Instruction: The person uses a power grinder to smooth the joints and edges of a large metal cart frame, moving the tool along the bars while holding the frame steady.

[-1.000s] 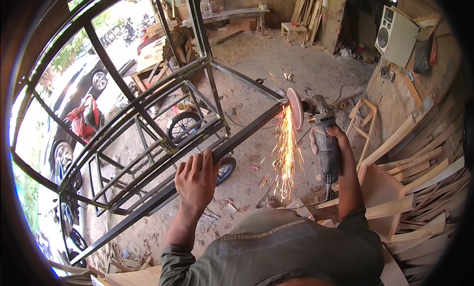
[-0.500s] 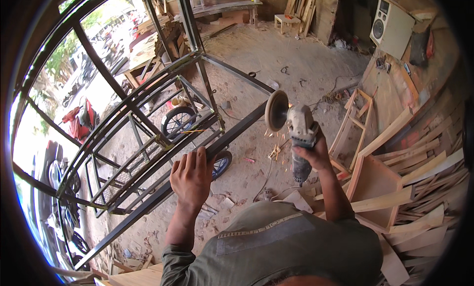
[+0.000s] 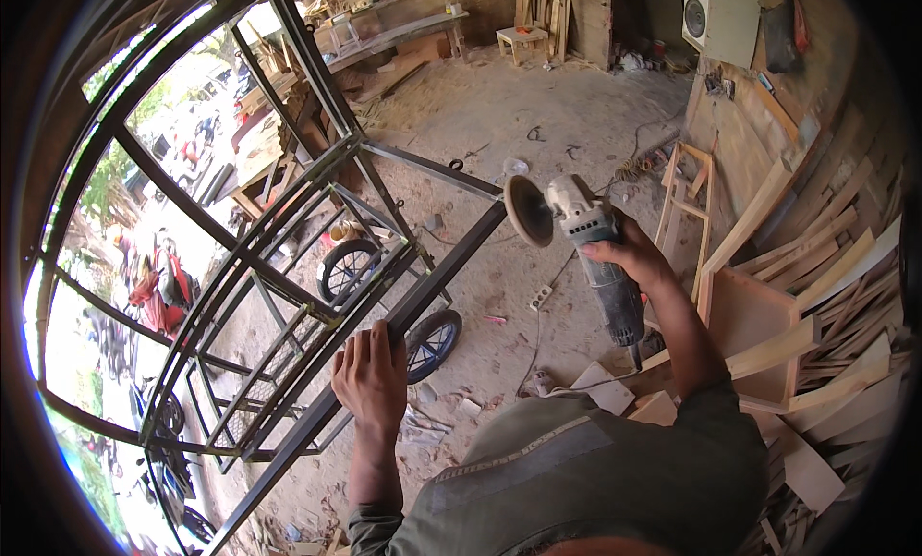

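My left hand point(image 3: 373, 378) is closed over the dark square metal bar point(image 3: 444, 260) that runs along the near side of a welded metal frame point(image 3: 257, 260). In my right hand point(image 3: 634, 253) is an angle grinder point(image 3: 611, 302), gripped round its body with the cord end pointing down. Its round disc point(image 3: 528, 211) is tilted beside the frame's right corner. No sparks show at the disc, and whether it touches the metal cannot be told. Two spoked wheels, a farther wheel point(image 3: 350, 271) and a nearer wheel point(image 3: 434, 346), show beneath the frame.
A power strip point(image 3: 541, 298) and cords lie on the dirty floor beyond the grinder. Wooden frames and a pile of wood strips point(image 3: 864, 306) fill the right side. At the back stand a bench point(image 3: 394, 39), a small stool point(image 3: 521, 39) and a speaker point(image 3: 720, 20).
Sparks that flew below the disc are gone. The grinder has turned, its disc tilting and its body swinging to the right. My left hand stays on the bar while the whole view shifts.
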`<state>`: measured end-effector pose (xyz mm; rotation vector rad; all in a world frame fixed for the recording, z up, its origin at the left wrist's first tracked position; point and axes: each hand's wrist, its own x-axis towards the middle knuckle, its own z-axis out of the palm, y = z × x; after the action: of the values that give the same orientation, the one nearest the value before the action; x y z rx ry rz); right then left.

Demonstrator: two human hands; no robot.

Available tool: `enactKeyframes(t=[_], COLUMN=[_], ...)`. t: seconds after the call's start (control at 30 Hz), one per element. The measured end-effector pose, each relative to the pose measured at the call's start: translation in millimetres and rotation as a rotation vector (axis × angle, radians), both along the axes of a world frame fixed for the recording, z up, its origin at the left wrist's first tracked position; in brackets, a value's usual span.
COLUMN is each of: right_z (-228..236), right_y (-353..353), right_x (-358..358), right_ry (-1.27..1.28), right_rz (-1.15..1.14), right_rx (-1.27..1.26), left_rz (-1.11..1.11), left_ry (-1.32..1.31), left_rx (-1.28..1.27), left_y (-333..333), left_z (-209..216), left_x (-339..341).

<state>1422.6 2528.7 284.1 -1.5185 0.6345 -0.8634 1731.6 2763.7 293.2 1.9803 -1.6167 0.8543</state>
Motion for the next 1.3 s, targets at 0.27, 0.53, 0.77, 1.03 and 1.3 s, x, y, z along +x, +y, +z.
enactKeyframes(t=[0.27, 0.53, 0.77, 1.03, 1.3], right_z=[-39, -128, -148, -156, -164], right_y=[23, 53, 62, 58, 47], right_x=[16, 24, 34, 54, 61], right_ry=[0.018, -0.104, -0.073, -0.061, -0.065], right_rz=[0.028, -0.129, -0.124, -0.129, -0.153], right_rx=[-0.346, -0.321, -0.133, -0.101, -0.006], left_rz=[-0.027, -0.038, -0.059, 0.201, 0.292], left_ry=[-0.001, -0.037, -0.306, -0.621, -0.523], left_rx=[0.033, -0.007, -0.06, -0.247, -0.143], left_y=[4, 7, -14, 15, -18], left_z=[-11, 44, 151, 254, 316], left_x=[3, 5, 52, 172, 224])
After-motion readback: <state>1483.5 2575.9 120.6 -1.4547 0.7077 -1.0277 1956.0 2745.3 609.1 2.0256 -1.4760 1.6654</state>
